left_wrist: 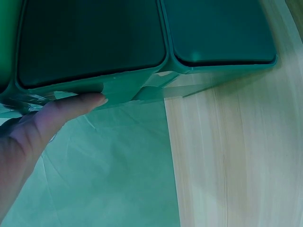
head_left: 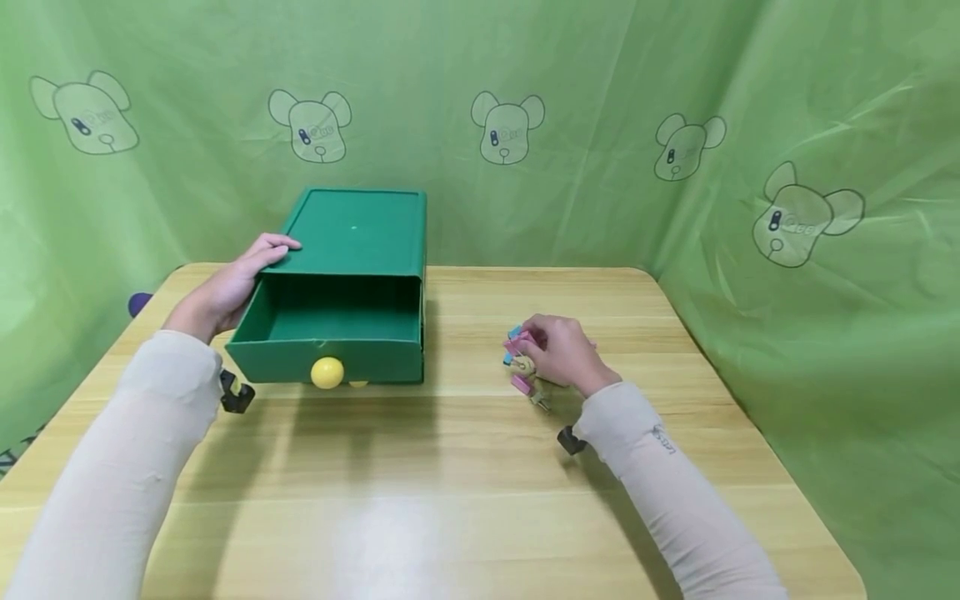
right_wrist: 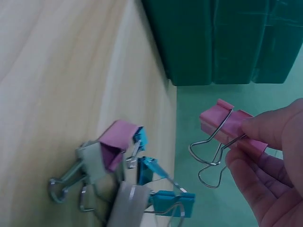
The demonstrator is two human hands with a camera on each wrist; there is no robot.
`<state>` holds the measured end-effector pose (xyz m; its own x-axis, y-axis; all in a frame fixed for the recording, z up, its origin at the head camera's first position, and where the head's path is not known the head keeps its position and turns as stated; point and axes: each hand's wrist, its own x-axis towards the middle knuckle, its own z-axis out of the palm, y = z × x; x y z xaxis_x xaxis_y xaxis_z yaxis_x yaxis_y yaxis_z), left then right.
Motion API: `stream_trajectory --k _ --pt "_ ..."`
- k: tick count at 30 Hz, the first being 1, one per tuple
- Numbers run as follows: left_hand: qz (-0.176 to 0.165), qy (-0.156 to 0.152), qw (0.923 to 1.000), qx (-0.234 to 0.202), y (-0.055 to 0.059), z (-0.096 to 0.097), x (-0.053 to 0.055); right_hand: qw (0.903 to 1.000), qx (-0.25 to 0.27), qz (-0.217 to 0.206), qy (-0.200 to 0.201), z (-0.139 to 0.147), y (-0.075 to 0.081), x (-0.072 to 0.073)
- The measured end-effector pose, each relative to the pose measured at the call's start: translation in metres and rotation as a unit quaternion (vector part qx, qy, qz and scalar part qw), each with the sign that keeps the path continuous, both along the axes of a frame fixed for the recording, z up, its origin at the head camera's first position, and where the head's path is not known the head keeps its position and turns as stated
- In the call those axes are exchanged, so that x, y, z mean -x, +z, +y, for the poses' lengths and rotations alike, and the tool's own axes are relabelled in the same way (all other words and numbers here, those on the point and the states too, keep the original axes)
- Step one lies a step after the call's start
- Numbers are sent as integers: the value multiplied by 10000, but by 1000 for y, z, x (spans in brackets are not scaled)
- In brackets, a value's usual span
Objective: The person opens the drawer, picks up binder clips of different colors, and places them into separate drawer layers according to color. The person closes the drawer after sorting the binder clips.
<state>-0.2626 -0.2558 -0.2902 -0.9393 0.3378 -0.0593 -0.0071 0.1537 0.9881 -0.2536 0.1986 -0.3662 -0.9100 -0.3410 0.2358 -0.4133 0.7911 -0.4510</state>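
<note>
My right hand (head_left: 564, 352) pinches a pink binder clip (right_wrist: 220, 124) between thumb and fingers, its wire handles hanging out. Below it in the right wrist view lies a small pile of binder clips: a pink one (right_wrist: 118, 137), a pale green one (right_wrist: 91, 161) and several blue ones, including a blue clip (right_wrist: 173, 202). A green drawer box (head_left: 360, 229) stands at the left of the table with its upper drawer (head_left: 277, 358) pulled out; the visible inside holds nothing. My left hand (head_left: 238, 282) rests against the box's left top edge, one straight digit lying along it in the left wrist view.
The wooden table (head_left: 480, 467) extends in front of the box and around the clips. A yellow knob (head_left: 327, 372) sticks out from the drawer front. Green curtains (head_left: 585, 208) with printed bear heads hang behind and at the sides.
</note>
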Motion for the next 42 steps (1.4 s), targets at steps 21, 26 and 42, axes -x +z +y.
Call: stream_trajectory --k 21,26,42 --pt "26 5 10000 7 -2 -1 1 9951 554 730 360 -13 32 -4" --pt "35 17 9999 93 -3 -1 1 9942 490 849 436 -15 39 -6" --pt "55 -11 10000 28 -2 -1 1 9887 553 1237 641 -25 61 -6"
